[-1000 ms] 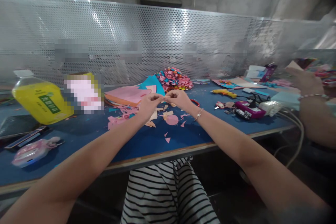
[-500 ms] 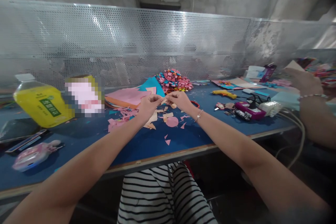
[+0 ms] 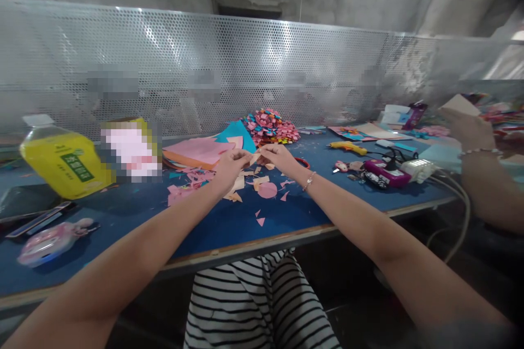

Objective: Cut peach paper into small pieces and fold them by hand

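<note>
Between my two hands is a small piece of cream-coloured paper (image 3: 255, 158), pinched from both sides above the blue tabletop. My left hand (image 3: 231, 168) has thumb and fingers closed on its left end. My right hand (image 3: 279, 158), with a bracelet at the wrist, grips its right end. Cream paper scraps (image 3: 237, 188) lie just under the hands. A pink paper circle (image 3: 267, 190) rests below my right hand. Pink and orange paper sheets (image 3: 196, 151) lie behind my left hand, with pink shreds (image 3: 182, 192) in front. The paper's exact shape is partly hidden by my fingers.
A pile of colourful folded paper pieces (image 3: 270, 126) stands behind my hands. A yellow-labelled bottle (image 3: 65, 161) is at left. At right lie a yellow glue gun (image 3: 347, 147) and a purple power strip (image 3: 386, 173) with cables. Another person's hand (image 3: 470, 128) holds paper at far right.
My hands stay nearly in place, still pinching the cream paper, whose visible part has shifted slightly. The other person's hand at right has moved a little left.
</note>
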{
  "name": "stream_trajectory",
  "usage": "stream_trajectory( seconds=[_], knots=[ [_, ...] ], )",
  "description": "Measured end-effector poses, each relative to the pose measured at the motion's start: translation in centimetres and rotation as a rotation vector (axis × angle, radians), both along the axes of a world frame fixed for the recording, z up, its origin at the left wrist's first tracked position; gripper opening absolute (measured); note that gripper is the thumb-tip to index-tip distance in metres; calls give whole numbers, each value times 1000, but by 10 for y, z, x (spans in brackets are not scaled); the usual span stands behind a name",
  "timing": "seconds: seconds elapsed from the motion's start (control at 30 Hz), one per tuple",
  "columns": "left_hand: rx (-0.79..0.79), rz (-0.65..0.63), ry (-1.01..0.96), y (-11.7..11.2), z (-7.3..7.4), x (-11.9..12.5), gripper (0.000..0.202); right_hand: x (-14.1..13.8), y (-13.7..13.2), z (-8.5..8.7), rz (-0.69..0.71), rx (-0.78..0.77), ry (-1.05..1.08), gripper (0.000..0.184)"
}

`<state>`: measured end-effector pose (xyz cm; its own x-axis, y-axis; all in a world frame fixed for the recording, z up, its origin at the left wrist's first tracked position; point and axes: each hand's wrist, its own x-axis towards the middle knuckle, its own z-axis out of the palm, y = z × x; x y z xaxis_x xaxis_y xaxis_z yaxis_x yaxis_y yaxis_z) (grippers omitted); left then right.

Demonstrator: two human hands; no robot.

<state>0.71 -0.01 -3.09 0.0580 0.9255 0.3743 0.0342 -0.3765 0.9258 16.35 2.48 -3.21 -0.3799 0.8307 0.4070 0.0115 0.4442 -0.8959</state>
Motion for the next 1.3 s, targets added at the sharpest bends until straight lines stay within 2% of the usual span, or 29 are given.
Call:
stream_trajectory(
  seconds=[0.07,0.13,0.4,0.57,0.8,1.07,1.3],
  knots=[
    [-52,-2,-63,1,-1,0,14,0,1,-1,33,-65,56,14],
    [-91,-3,-109,1,-1,0,15,0,2,-1,45,-57,72,15],
    [-98,-50,-22,-5,1,3,24,2,9,-4,-83,177,-99,15],
    [-105,-58,-92,-6,0,5,24,3,8,-3,-113,284,-155,19],
    [-191,-64,-192,-6,2,7,25,5,2,-1,-239,431,-239,19],
    [-142,32,-119,-6,0,9,28,3,2,-1,-239,411,-214,19],
    [-154,0,-95,-8,1,8,32,4,-2,1,-244,473,-290,12]
  ],
)
